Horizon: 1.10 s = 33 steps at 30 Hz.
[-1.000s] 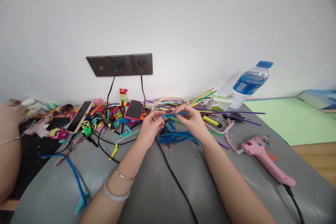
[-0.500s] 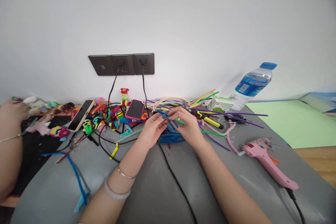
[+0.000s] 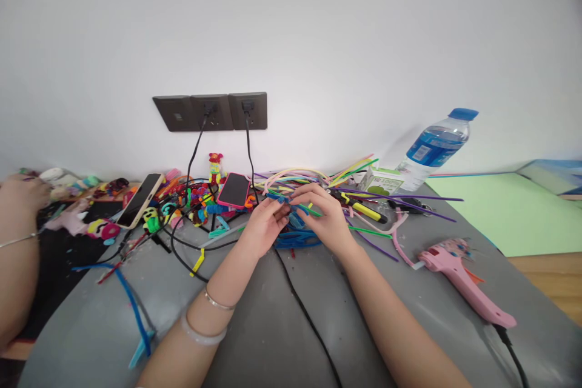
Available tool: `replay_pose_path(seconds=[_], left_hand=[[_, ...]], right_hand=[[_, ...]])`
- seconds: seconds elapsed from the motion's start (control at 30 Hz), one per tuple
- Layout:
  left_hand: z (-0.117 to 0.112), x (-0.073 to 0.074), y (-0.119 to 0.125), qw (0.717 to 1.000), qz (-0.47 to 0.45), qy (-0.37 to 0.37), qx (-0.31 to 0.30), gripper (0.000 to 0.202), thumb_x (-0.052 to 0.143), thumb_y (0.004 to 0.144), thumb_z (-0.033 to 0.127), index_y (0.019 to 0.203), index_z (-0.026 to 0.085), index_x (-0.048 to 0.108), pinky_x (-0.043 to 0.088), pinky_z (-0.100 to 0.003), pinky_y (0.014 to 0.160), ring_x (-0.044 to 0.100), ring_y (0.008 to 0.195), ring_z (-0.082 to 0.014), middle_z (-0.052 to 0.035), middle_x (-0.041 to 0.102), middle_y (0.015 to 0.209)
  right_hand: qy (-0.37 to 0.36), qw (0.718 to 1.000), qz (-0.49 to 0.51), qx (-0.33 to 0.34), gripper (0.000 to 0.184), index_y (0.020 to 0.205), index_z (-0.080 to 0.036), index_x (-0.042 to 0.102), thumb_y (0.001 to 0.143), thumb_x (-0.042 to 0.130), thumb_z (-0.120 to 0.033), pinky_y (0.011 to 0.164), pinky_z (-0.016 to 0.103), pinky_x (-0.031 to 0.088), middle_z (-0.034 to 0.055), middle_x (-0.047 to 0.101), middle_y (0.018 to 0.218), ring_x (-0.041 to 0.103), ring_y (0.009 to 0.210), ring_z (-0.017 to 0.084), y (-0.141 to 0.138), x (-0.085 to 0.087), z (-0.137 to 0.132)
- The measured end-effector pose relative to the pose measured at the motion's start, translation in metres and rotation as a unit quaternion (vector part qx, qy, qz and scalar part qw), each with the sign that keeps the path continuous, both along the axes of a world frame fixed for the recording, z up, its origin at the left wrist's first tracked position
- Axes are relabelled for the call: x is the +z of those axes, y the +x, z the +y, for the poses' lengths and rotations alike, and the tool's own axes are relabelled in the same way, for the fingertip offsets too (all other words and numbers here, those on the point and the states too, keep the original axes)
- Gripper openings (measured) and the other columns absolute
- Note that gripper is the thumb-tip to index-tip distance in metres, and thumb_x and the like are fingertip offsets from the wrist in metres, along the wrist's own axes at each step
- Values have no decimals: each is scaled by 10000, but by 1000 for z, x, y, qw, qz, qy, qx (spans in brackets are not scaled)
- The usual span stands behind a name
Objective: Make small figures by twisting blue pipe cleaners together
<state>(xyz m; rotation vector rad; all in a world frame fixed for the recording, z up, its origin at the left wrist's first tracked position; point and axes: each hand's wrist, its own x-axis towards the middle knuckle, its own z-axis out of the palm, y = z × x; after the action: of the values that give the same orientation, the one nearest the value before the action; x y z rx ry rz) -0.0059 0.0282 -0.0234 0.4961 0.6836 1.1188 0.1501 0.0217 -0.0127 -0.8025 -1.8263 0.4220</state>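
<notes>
Between my two hands is a small piece of blue pipe cleaner (image 3: 282, 199), bent or folded; its exact shape is partly hidden by fingers. My left hand (image 3: 264, 227) pinches it with thumb and forefinger. Curled in from the other side, my right hand (image 3: 326, 218) has its fingertips closed on the same blue piece. Just below the hands, a blue looped pipe-cleaner shape (image 3: 297, 239) lies on the grey table (image 3: 254, 327). Multicoloured pipe cleaners (image 3: 291, 177) are heaped behind the hands.
A pink glue gun (image 3: 473, 291) and a water bottle (image 3: 434, 148) are on the right, yellow-handled pliers (image 3: 366, 208) nearer. Leftward lie two phones (image 3: 235, 189), small pipe-cleaner figures (image 3: 152, 219) and black cables (image 3: 304, 306). Another person's arm (image 3: 18, 254) reaches in at far left.
The fingers have shifted slightly around the blue piece, which pointed up to the left before and now sits lower and more hidden. Both forearms stay in place.
</notes>
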Motion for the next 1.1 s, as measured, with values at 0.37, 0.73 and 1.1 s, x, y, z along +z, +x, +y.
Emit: replay_pose_path(seconds=[0.37, 0.73, 1.1], left_hand=[[-2, 5, 1, 999, 18, 33, 9, 294, 800, 608, 254, 685, 168, 529, 285, -211, 489, 412, 541, -55, 59, 481, 613], [-3, 6, -1, 993, 101, 60, -20, 323, 838, 578, 328, 716, 155, 603, 254, -200, 489, 325, 495, -40, 73, 438, 570], [-2, 0, -4, 972, 180, 149, -36, 344, 831, 648, 384, 846, 140, 689, 245, -215, 488, 357, 507, -45, 51, 490, 598]], right_hand=[[-61, 994, 91, 28, 79, 889, -244, 645, 881, 577, -204, 930, 414, 480, 72, 634, 1018, 605, 1028, 235, -2, -3, 1], [-69, 989, 126, 44, 74, 909, -249, 654, 908, 588, -283, 907, 423, 492, 81, 644, 1012, 606, 1013, 242, 1, -4, 3], [-139, 967, 192, 87, 103, 903, -225, 657, 882, 647, -326, 859, 383, 492, 72, 655, 972, 608, 968, 223, 2, -9, 8]])
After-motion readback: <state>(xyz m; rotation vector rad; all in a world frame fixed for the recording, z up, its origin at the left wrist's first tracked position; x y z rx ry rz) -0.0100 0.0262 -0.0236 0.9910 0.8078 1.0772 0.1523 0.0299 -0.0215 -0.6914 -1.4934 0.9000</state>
